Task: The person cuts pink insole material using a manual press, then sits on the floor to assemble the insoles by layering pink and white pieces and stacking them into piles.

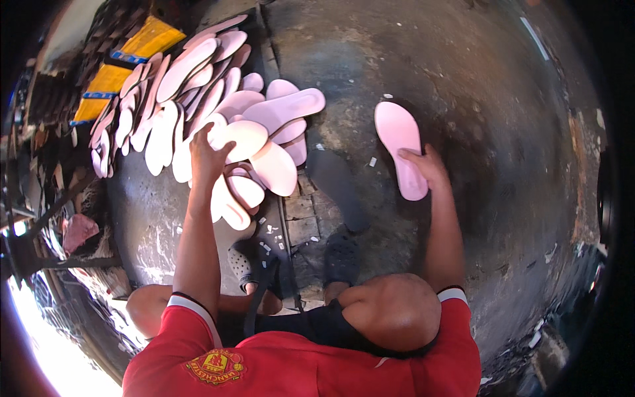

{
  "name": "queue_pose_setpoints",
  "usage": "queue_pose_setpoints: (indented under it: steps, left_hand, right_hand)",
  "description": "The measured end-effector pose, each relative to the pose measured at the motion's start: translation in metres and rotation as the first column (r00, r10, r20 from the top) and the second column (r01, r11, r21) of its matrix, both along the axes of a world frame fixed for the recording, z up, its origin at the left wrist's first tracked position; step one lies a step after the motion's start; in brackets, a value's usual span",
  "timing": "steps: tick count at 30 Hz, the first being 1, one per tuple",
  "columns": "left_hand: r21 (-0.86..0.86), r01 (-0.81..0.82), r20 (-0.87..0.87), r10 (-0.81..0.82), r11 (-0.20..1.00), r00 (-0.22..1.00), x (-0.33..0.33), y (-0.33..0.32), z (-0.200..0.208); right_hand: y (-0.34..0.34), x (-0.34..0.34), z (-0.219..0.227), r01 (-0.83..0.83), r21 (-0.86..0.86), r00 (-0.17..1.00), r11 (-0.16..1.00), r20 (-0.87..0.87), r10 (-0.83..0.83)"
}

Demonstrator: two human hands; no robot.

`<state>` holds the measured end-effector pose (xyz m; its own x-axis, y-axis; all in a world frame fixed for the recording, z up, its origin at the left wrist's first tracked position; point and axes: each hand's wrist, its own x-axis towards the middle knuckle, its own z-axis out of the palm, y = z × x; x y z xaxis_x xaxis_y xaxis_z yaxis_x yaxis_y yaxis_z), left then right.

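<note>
My right hand (426, 165) holds a pale pink shoe sole (398, 129) by its narrower end, thumb across the top face, above the dark floor. To the left, my left hand (210, 152) grips the end of another pink sole (246, 140) at the near side of a large heap. The heap (188, 69) is made of many similar pink soles, overlapping at various angles. A dark sole-shaped patch (337, 188) lies on the floor between my hands; I cannot tell whether it is a sole or a shadow.
Yellow-and-blue packs (109, 79) stand behind the heap at far left, beside stacked dark sheets. Small white scraps (266, 246) litter the floor near my feet, which wear dark clogs (342, 257). A dark strap (261, 298) hangs between my knees. Debris (529, 357) lies at lower right.
</note>
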<state>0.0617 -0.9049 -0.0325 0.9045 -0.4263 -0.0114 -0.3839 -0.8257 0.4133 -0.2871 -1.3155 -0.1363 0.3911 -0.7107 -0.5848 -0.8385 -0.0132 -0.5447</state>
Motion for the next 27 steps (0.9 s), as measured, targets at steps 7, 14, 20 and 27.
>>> queue_pose_setpoints:
  steps: [7, 14, 20, 27]
  left_hand:
    - [0.130, -0.596, -0.051, 0.605, 0.793, 0.794, -0.024, 0.080, -0.040]
    - [-0.139, -0.055, 0.332, 0.099, 0.989, 0.938, -0.075, 0.048, -0.015]
    - [0.179, 0.299, 0.000, -0.304, 0.937, 0.953, -0.004, 0.046, -0.020]
    - [-0.135, 0.055, -0.042, -0.062, 0.989, 0.997, -0.098, -0.048, -0.022]
  right_hand:
    - [0.100, 0.036, 0.038, -0.007, -0.583, 0.957, 0.813, 0.233, 0.175]
    - [0.205, 0.012, 0.003, -0.538, -0.406, 0.796, 0.739, 0.045, 0.604]
    - [0.176, 0.043, 0.022, -0.253, -0.196, 0.893, 0.947, 0.329, 0.306]
    - [0.210, 0.083, 0.073, -0.100, 0.063, 0.637, 0.993, 0.771, 0.015]
